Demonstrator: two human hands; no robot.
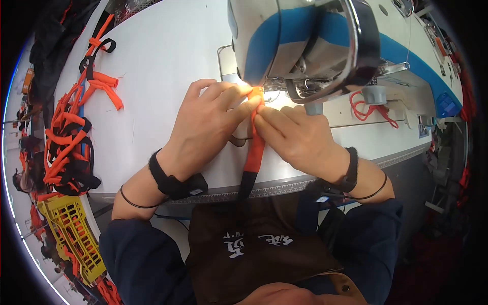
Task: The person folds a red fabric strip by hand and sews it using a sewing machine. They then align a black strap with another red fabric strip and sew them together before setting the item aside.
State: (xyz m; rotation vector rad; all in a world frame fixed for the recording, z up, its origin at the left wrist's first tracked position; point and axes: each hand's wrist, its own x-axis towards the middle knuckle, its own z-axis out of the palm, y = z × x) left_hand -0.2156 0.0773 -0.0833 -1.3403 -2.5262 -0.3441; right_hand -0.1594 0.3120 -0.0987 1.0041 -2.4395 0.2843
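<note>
An orange strap (255, 150) with a black lower end runs from under the sewing machine (305, 46) toward me and hangs over the table's front edge. My left hand (211, 109) pinches its upper end from the left, close by the lit needle area. From the right, my right hand (297, 134) grips the same strap a little lower, thumb and fingers pressed together. The fingers partly hide the strap's top end, and the needle itself cannot be made out.
A tangled pile of orange and black straps (66, 137) lies along the table's left side. Below it stands a yellow plastic basket (76, 239) with orange pieces. A red cord (373, 109) lies right of the machine head. A ruler strip (284, 188) edges the table's front.
</note>
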